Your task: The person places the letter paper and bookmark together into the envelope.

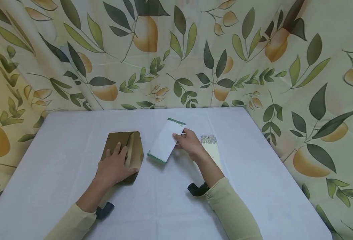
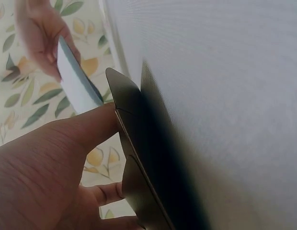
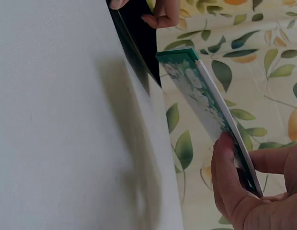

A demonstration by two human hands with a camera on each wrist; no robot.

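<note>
In the head view my left hand rests on a shiny gold envelope with its fingers spread over the face. The thumb touches the envelope's right edge. The left wrist view shows the envelope edge-on, with a dark shadow between it and the tabletop. My right hand pinches a white card with green scalloped ends, tilted above the table. The card's underside bears white flowers on green in the right wrist view. Thumb and fingers press its opposite faces.
A pale yellow card or envelope with a glittery silver band lies on the table, partly behind my right forearm. A white cloth covers the table. Behind and beside it hangs a leaf-and-fruit patterned curtain.
</note>
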